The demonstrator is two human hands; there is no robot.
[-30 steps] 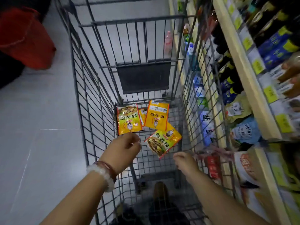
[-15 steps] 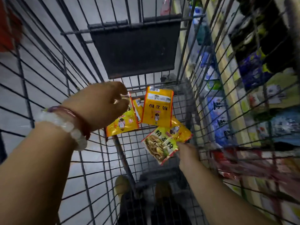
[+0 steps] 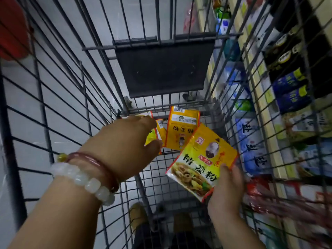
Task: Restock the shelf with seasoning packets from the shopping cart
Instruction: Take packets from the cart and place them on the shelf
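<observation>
Pinching a light, floppy, slick seasoning packet [image 3: 201, 164] by its edge, your right hand [image 3: 225, 193] holds while your left hand [image 3: 124, 148] grips another packet [image 3: 152, 135].

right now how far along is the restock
Early. Nothing visibly shelved yet. In hand: right hand holds one packet; left hand reaches onto packets at the cart's far end. Left: the upright packet and two by the left hand.

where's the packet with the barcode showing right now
In the head view, the barcode packet lies back-side up at the far end of the cart, centre frame, below the dark flap, between the left hand and the held packet.
</observation>
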